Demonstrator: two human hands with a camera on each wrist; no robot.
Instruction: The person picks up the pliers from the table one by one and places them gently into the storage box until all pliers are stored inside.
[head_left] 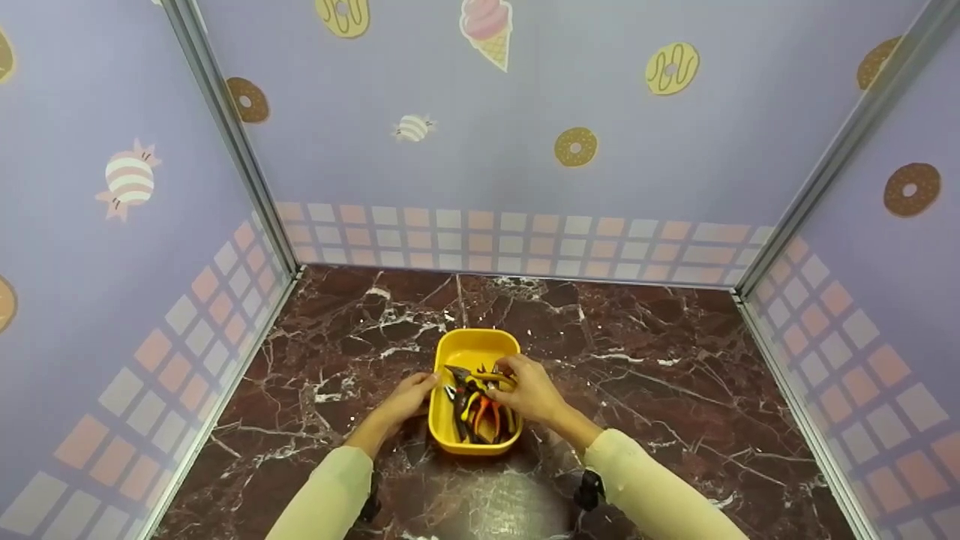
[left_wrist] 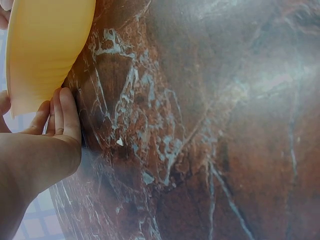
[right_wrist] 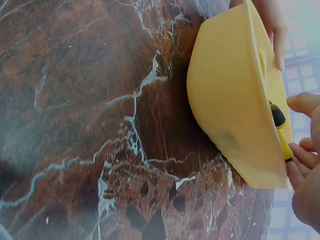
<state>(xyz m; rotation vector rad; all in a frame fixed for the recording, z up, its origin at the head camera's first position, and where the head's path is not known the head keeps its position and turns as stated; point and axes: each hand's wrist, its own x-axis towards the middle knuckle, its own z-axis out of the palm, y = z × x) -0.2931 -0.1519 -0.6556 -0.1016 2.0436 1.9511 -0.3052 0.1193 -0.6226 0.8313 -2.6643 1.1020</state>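
Note:
A yellow plastic bin (head_left: 474, 339) sits on the dark marbled surface, with several hand tools piled inside. Among them are pliers with orange-red handles (head_left: 486, 417) and others with black or yellow handles. My left hand (head_left: 411, 396) holds the bin's left side; in the left wrist view its fingers (left_wrist: 65, 112) lie against the outer wall, the thumb near the rim. Over the right rim, my right hand (head_left: 531, 390) reaches in and grips yellow-handled pliers (head_left: 491, 379). The right wrist view shows a yellow handle with a dark end (right_wrist: 285, 145) at its fingertips. The bin wall hides the rest there.
Purple panels (head_left: 480, 150) printed with sweets and donuts enclose the back and both sides. Grey metal posts (head_left: 240, 142) stand at the corners. The marbled surface (head_left: 645, 360) stretches around the bin, with small pale specks behind it.

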